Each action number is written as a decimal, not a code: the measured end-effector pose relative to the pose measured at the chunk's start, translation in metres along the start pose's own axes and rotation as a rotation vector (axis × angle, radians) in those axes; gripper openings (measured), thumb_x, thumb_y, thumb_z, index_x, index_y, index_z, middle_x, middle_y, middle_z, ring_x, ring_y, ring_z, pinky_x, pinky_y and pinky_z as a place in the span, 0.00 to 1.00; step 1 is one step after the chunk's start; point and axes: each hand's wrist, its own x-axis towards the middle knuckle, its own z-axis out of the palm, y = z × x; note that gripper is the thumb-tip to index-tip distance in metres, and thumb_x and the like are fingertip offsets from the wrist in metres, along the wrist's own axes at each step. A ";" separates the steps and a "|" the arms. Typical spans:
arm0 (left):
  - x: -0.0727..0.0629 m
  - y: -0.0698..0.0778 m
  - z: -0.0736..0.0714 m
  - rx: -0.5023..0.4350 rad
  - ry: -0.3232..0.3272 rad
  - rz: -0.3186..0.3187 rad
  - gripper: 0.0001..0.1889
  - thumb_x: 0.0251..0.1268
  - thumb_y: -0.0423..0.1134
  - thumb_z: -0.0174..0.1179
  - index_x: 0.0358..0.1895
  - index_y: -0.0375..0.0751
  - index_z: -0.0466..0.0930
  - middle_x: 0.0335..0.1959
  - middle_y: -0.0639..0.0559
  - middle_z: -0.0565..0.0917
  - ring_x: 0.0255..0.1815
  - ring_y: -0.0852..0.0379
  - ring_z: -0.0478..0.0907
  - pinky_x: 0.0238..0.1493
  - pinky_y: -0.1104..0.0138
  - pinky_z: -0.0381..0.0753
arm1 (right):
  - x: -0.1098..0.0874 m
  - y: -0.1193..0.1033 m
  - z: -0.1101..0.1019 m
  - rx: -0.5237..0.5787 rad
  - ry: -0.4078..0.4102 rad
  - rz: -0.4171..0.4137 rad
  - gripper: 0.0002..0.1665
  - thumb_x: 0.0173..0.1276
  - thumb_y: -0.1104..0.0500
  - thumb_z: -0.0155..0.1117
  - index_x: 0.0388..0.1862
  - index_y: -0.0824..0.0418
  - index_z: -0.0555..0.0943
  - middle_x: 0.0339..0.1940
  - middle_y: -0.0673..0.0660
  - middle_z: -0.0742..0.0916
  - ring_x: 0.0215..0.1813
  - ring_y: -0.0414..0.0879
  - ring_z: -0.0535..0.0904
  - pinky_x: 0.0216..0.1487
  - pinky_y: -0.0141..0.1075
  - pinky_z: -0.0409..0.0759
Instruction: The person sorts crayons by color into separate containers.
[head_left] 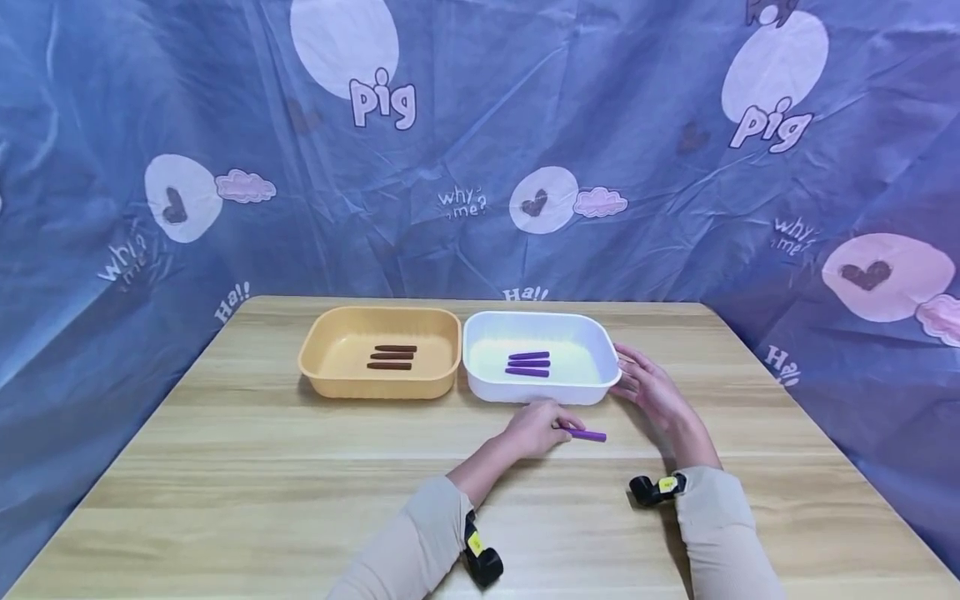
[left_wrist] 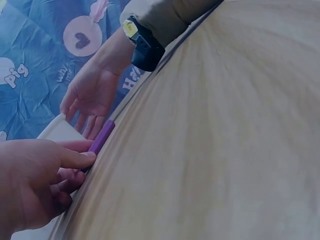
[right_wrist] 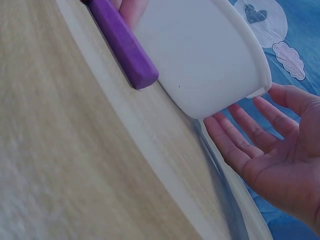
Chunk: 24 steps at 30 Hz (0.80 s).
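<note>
My left hand pinches a purple crayon between thumb and fingers, low over the table in front of the white tray. The crayon has flat sides and a blunt end that points away from the left hand. Against the right end of the white tray, my right hand rests its fingertips, its fingers fairly straight with the thumb at the rim in the right wrist view. Inside that tray lie three more purple crayons, side by side.
A yellow-orange tray stands directly left of the white one, with three brown crayons in it. Both trays sit towards the back of the wooden table. Behind the table hangs a blue printed cloth.
</note>
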 end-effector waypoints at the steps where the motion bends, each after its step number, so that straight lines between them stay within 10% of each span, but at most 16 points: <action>1: 0.000 0.000 -0.001 -0.007 -0.002 -0.002 0.12 0.56 0.35 0.64 0.42 0.54 0.85 0.36 0.66 0.82 0.34 0.69 0.72 0.34 0.77 0.67 | 0.000 -0.001 0.000 0.003 0.001 0.001 0.28 0.75 0.62 0.42 0.71 0.63 0.52 0.53 0.54 0.77 0.53 0.45 0.75 0.51 0.38 0.74; 24: -0.004 0.011 -0.026 -0.192 -0.047 -0.045 0.11 0.53 0.29 0.64 0.39 0.46 0.86 0.33 0.56 0.84 0.34 0.65 0.75 0.32 0.77 0.70 | 0.000 -0.002 0.001 0.000 -0.016 -0.004 0.29 0.75 0.62 0.41 0.71 0.65 0.50 0.52 0.52 0.78 0.54 0.45 0.75 0.51 0.38 0.74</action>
